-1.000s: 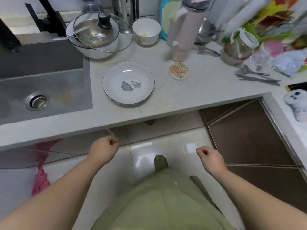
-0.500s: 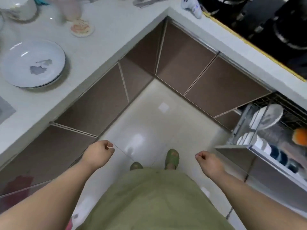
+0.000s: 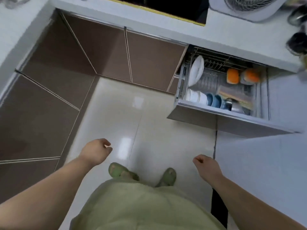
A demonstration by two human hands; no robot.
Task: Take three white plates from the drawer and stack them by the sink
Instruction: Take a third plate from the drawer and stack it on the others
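The open drawer (image 3: 221,112) juts out under the counter at the upper right, a wire rack inside it. A white plate (image 3: 196,70) stands on edge at the rack's left side. White bowls (image 3: 196,96) sit near the drawer's front, blue bowls (image 3: 215,100) beside them. My left hand (image 3: 96,151) hangs over the floor at lower centre, fingers loosely curled, holding nothing. My right hand (image 3: 206,165) is curled too and empty, well below and in front of the drawer. The sink and the plate on the counter are out of view.
Brown cabinet doors (image 3: 103,52) line the corner at left and top. Two orange items (image 3: 232,76) lie at the rack's back. A black hob (image 3: 166,7) and a white fan (image 3: 245,7) sit on the counter above. Glossy pale floor tiles (image 3: 149,130) lie between me and the drawer.
My view has swung right from the sink and the counter plate to the open drawer, which now sits nearer the centre. Both hands stay curled, empty and low.
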